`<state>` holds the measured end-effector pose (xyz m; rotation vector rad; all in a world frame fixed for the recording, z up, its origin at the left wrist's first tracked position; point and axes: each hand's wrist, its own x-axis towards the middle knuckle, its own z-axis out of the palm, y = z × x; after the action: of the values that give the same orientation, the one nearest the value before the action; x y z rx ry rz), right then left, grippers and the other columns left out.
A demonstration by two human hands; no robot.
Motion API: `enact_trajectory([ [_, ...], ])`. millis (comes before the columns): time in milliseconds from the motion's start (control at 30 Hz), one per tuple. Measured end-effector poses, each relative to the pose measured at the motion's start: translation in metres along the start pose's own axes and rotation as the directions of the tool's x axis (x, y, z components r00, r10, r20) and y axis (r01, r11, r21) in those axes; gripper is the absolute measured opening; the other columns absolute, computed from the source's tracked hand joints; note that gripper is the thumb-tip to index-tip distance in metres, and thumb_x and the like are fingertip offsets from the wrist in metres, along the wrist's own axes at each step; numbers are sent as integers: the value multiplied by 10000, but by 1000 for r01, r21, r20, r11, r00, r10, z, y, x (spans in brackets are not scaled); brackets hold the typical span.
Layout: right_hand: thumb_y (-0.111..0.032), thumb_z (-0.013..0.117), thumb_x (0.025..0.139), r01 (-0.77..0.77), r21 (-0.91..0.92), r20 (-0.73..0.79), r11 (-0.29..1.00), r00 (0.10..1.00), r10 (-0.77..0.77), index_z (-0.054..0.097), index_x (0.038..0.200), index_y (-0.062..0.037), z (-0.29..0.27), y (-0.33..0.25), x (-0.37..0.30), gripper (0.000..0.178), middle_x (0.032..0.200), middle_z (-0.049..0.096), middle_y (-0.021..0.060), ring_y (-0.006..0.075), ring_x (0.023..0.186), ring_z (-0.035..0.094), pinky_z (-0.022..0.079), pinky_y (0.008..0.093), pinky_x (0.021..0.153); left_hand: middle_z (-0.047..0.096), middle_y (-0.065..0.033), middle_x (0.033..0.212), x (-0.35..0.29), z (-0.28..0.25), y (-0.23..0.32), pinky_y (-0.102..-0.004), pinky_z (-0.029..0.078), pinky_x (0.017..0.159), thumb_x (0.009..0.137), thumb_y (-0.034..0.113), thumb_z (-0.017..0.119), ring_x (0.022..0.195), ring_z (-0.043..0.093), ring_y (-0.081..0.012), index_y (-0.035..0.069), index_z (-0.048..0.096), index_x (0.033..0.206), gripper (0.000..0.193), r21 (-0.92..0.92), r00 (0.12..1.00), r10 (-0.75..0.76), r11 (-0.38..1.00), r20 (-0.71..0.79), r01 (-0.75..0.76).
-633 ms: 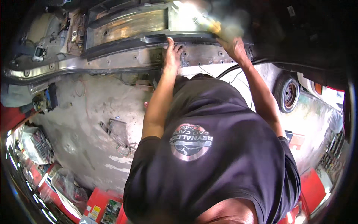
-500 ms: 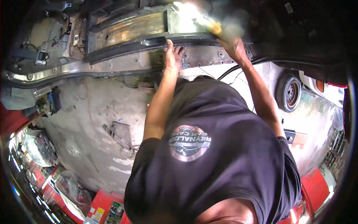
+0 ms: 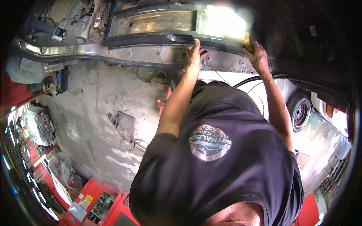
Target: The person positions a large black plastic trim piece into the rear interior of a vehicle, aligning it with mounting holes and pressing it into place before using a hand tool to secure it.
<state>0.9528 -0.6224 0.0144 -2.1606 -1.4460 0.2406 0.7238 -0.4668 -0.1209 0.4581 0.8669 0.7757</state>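
Black strip (image 3: 181, 38) by left hand (image 3: 194, 57), fingers loosely spread; right hand (image 3: 259, 59) half-curled, grip unclear

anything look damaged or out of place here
Beyond the left hand, the recessed panel has brownish, rust-like staining, unlike the grey metal beside it. Pale patches mark the floor; I can't tell whether worn or spilled.
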Motion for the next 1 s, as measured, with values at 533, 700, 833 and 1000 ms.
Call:
enact_trajectory([
  [533,-294,710,890,-39,-88,-5,995,999,39,594,1197,30,1,5,1,462,1083,661,236,408,1009,622,490,484,910,618,-95,1080,12,-19,22,-376,559,631,847,552,735,758,647,-227,79,457,1235,672,28,999,-14,1000,52,12],
  [700,-308,701,903,0,-93,-38,996,999,-3,585,1220,18,5,13,0,470,1073,668,219,389,1006,627,495,475,913,604,-63,1174,11,-15,18,-395,529,748,861,628,655,931,637,-210,97,455,1328,735,124,1000,-12,992,-16,14],
  [833,-304,699,904,-46,-120,12,992,999,48,586,1225,13,-2,0,1,465,1066,669,216,386,1013,626,499,471,916,543,-88,1328,11,-20,25,-468,525,907,869,598,653,1112,599,-268,69,435,1368,759,39,993,-62,998,100,59],
  [1000,-316,690,913,-53,-54,52,997,997,55,582,1228,11,-2,2,3,467,1059,666,225,394,1019,623,493,475,937,502,-165,1411,10,-17,21,-603,390,1101,905,463,690,1304,484,-392,28,343,1420,758,-158,995,31,987,91,-16],
])
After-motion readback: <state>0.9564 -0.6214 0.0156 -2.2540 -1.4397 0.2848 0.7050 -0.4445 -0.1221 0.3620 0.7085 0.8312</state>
